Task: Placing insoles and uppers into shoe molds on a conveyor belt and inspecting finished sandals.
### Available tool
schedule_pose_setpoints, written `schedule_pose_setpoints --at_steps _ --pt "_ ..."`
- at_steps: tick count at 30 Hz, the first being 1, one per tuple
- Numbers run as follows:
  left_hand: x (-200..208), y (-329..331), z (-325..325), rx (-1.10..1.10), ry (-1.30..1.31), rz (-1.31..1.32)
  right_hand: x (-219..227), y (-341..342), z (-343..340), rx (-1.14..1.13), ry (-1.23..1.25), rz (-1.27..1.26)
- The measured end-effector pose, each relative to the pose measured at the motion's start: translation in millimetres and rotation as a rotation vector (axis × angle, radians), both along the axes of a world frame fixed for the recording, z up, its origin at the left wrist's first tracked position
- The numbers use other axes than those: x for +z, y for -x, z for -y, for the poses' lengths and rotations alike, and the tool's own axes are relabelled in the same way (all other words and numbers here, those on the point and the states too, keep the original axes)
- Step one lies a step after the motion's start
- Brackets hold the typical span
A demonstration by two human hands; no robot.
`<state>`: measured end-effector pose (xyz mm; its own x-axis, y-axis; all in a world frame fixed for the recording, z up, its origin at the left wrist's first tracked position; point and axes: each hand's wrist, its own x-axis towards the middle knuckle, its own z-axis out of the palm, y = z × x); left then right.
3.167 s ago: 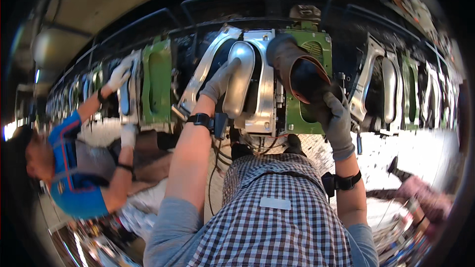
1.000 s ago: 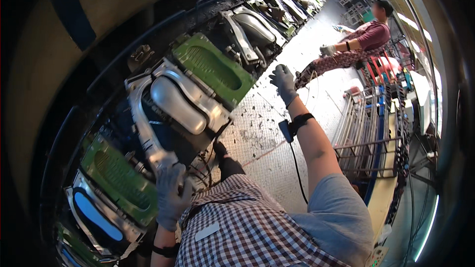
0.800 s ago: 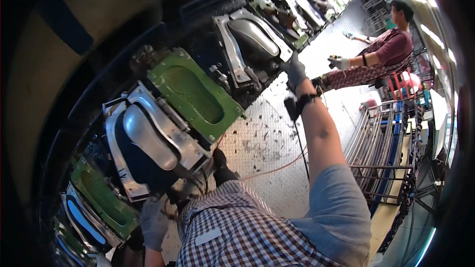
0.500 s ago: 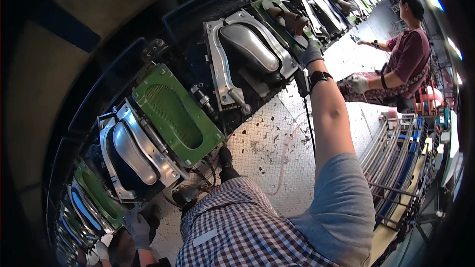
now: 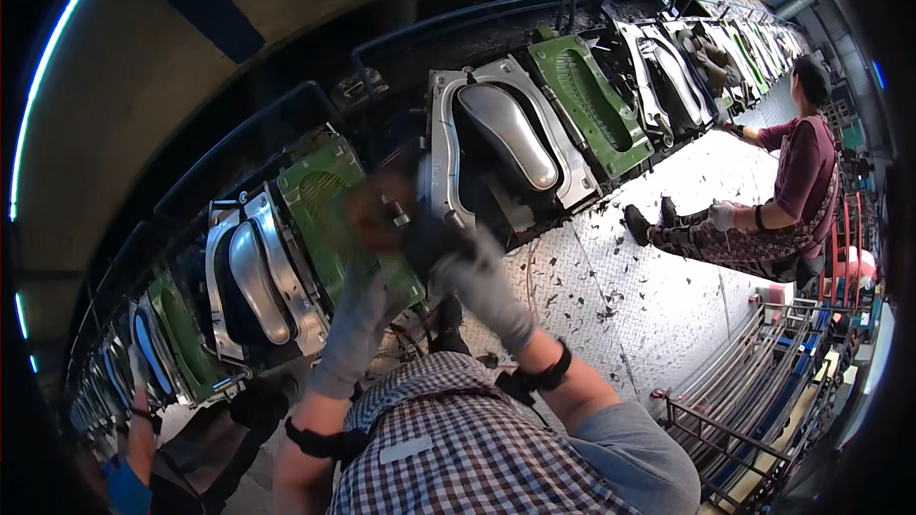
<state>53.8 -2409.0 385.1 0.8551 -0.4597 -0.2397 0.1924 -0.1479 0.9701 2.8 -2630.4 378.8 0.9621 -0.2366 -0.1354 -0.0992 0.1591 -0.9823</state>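
"head view, item in hand?"

"one dark boot-like piece (image 5: 437, 243), heavily blurred, exact kind uncertain; off the floor (image 5: 611, 286), between both hands, in front of a green mould (image 5: 310, 229) partly hidden."

"grip, right hand (image 5: 487, 291)?"

"gray-gloved; seemingly grasping the dark boot-like piece, as far as the blur allows."

"grip, left hand (image 5: 355, 329)?"

"gray-gloved, raised; near the piece. touching, holding or released: cannot tell."

"step, by judgement?"

"probably two-handed handling of the piece beside the moulds; not yet seated on any form."

"next move, by judgement?"

"calls for steadying with both hands, then checking which way round before any letting go. likely risk: knocking against a neighbouring frame."

"adjacent stock?"

"to the right, one silver frame (image 5: 444, 133) around a shoe-shaped metal form (image 5: 506, 133); to the left of the green mould, one similar metal form (image 5: 253, 277); farther right, one co-worker (image 5: 797, 181) in maroon."
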Motion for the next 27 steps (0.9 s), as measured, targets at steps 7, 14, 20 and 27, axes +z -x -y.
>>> schedule_pose_setpoints --at_steps 7,14,20,27 --pt "16.8 17.9 -19.4 0.597 0.082 0.160 26.0 15.7 -74.2 0.437 -0.478 0.031" --pt "-47.7 -19.4 -134.5 0.406 -0.145 0.288 -14.3 -33.9 -136.8 -0.106 -0.052 -0.018" --pt "-121.9 -129.7 -248.3 0.307 0.290 -0.396 5.9 -79.0 -201.3 -0.077 0.235 -0.068" --pt "-144.4 -105.8 -259.5 0.387 0.276 -0.352 -8.7 -165.8 -290.1 -0.355 0.907 0.027"
